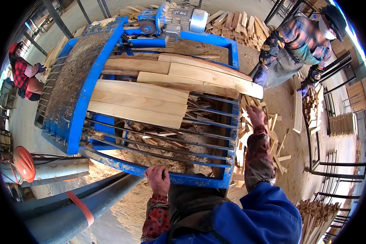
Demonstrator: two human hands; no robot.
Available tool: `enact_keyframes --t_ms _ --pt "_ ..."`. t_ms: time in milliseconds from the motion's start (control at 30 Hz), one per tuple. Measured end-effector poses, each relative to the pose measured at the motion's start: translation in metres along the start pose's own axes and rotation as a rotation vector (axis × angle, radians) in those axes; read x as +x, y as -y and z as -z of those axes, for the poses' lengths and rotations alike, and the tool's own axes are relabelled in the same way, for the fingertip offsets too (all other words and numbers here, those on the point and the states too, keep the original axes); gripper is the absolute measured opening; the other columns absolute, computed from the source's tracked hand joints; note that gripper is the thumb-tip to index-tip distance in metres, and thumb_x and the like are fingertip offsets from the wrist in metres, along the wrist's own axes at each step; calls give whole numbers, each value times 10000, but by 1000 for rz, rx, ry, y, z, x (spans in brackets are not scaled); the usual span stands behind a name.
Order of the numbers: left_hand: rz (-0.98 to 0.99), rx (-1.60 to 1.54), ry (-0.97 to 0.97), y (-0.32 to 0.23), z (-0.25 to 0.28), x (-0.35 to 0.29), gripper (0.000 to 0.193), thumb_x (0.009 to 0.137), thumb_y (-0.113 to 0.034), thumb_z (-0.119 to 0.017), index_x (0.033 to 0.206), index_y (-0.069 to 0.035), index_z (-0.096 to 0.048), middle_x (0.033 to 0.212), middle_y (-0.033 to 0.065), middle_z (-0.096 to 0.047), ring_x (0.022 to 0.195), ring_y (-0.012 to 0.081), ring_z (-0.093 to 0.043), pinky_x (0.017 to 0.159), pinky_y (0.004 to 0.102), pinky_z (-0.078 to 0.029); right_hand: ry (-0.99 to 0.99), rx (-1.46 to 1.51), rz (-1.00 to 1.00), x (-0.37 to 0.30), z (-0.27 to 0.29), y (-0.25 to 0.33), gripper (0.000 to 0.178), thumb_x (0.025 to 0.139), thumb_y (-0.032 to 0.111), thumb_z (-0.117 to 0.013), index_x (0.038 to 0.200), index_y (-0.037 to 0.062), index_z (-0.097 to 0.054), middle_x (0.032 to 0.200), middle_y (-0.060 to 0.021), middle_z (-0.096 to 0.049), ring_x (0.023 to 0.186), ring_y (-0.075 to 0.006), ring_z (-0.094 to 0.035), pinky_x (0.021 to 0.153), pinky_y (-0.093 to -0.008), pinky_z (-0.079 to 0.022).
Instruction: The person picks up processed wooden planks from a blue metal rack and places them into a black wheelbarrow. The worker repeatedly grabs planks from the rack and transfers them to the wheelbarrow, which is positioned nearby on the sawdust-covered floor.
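Observation:
Wooden boards [138,99] lie side by side on the black bars [162,140] of a blue machine frame [191,179], their left ends at the blue housing [77,89]. My left hand [157,179] is closed on the frame's near rail, its fingers curled at the edge. Past the frame's right end, my right hand [256,116] holds nothing, its fingers apart and slightly bent. It is below the right end of a longer board [215,77] that sticks out over the frame. Wood offcuts [274,142] lie heaped below that hand.
Across the frame at right stands a co-worker [297,44], one gloved hand [260,75] near the longer board's end. A motor [179,18] sits at the far side. Another person [26,75] is far left. A large grey pipe [81,207] lies near left, beside an orange-red rounded object [24,164].

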State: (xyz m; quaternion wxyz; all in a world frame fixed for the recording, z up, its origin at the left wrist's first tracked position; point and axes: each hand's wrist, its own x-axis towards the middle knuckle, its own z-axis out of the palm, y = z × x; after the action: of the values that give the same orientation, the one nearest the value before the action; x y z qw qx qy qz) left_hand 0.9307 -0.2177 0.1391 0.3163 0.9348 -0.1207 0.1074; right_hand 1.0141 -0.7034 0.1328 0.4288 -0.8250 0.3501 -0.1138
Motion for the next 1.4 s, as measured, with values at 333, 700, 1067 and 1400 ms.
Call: enact_keyframes --t_ms 333,700,1067,1400 --pt "27 73 8 -2 -5 0 123 739 -63 -681 853 -67 -636 813 53 -625 938 277 -535 892 442 -361 -91 -8 110 63 -74 19 488 718 422 -738 917 -21 -686 776 -162 -674 732 -220 -637 702 -356 -494" --pt "78 80 -7 -10 -8 9 63 758 -92 -672 804 -93 -629 814 47 -637 908 265 -547 876 435 -364 225 879 28 36 -33 117 391 846 272 -709 1066 -13 -557 764 -38 -566 587 -117 -540 543 -309 -543" --pt "572 -927 230 -72 4 68 157 873 -41 -641 1015 26 -639 966 121 -681 889 165 -649 806 307 -524 -142 836 486 -57 85 204 336 827 260 -687 1002 -14 -605 876 -92 -630 680 -165 -603 563 -279 -492" --pt "385 -2010 128 -126 -19 152 915 779 -712 -548 1307 27 -441 1280 141 -552 1221 283 -495 1049 455 -386 230 1233 -88 -189 12 100 331 862 330 -659 1006 50 -556 926 -96 -581 808 -244 -611 600 -368 -537"
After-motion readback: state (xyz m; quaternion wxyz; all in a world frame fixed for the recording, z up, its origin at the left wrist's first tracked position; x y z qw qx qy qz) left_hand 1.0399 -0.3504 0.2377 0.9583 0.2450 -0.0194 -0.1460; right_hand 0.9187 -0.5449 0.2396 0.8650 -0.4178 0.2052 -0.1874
